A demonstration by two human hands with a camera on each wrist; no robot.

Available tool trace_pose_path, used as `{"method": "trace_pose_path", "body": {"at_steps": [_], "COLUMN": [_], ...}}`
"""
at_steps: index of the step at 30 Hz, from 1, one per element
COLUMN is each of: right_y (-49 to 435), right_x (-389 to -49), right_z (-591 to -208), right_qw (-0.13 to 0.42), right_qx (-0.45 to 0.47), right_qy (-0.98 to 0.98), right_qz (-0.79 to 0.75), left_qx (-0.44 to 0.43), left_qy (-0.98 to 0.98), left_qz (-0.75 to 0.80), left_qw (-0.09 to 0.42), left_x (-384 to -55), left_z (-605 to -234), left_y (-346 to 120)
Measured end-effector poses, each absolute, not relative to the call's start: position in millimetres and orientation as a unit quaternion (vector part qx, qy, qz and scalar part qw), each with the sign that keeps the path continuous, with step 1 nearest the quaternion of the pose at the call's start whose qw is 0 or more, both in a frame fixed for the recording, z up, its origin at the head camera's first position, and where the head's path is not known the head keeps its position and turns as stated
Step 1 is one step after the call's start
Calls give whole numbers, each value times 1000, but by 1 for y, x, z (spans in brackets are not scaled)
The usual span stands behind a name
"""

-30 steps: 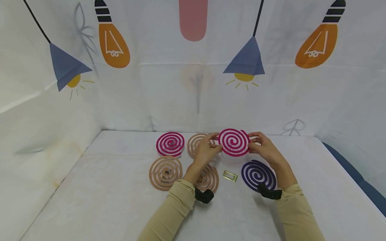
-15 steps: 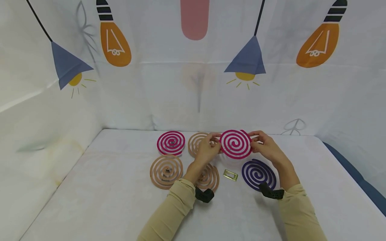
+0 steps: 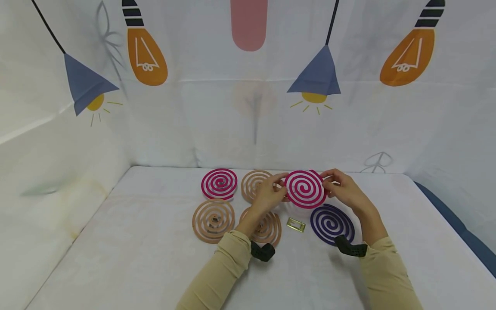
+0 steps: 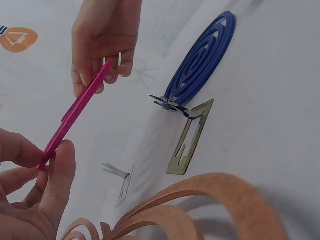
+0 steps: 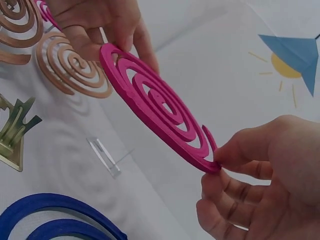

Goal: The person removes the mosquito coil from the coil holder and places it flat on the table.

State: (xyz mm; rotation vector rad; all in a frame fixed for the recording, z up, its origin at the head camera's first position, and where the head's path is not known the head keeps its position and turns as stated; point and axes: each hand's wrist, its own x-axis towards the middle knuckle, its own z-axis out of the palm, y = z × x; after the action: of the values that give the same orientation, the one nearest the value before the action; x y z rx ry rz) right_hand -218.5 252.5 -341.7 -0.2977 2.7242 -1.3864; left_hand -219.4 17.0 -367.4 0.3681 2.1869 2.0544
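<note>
Both hands hold a pink mosquito coil [image 3: 305,189] above the table, pinching it by opposite edges. My left hand [image 3: 268,192] grips its left edge between thumb and fingers, as the left wrist view also shows. At the opposite edge, the thumb and fingers of my right hand [image 3: 345,189] pinch the rim. Below the coil in the right wrist view lies a small pale metal stand [image 5: 104,156] on the white surface. A gold-coloured coil stand [image 3: 296,224] with raised prongs lies nearer, between the left forearm and a dark blue coil [image 3: 332,224].
Another pink coil [image 3: 219,184] lies at the back left, with a brown coil [image 3: 213,221] in front. Two more brown coils lie partly hidden behind and under the left arm, the nearer brown coil [image 3: 271,228] and the farther brown coil [image 3: 252,183]. A printed cloth wall stands behind the table.
The held pink coil has come slightly down and to the right, with both hands moving along. The coils and the gold stand on the table have not moved.
</note>
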Motion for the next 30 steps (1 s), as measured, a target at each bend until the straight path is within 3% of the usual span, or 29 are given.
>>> {"method": "trace_pose_path", "body": {"at_steps": [18, 30], "right_y": [259, 265], "right_x": [-213, -211], "right_z": [-343, -342], "right_qw": [44, 53], "right_qx": [-103, -136], "right_qy": [905, 916], "right_qz": [-410, -374], "left_qx": [145, 186], "left_qy": [779, 799], "left_qz": [605, 568], "left_qw": [77, 63], "left_x": [-213, -206], "left_z": [-371, -375], "left_y": [21, 27]}}
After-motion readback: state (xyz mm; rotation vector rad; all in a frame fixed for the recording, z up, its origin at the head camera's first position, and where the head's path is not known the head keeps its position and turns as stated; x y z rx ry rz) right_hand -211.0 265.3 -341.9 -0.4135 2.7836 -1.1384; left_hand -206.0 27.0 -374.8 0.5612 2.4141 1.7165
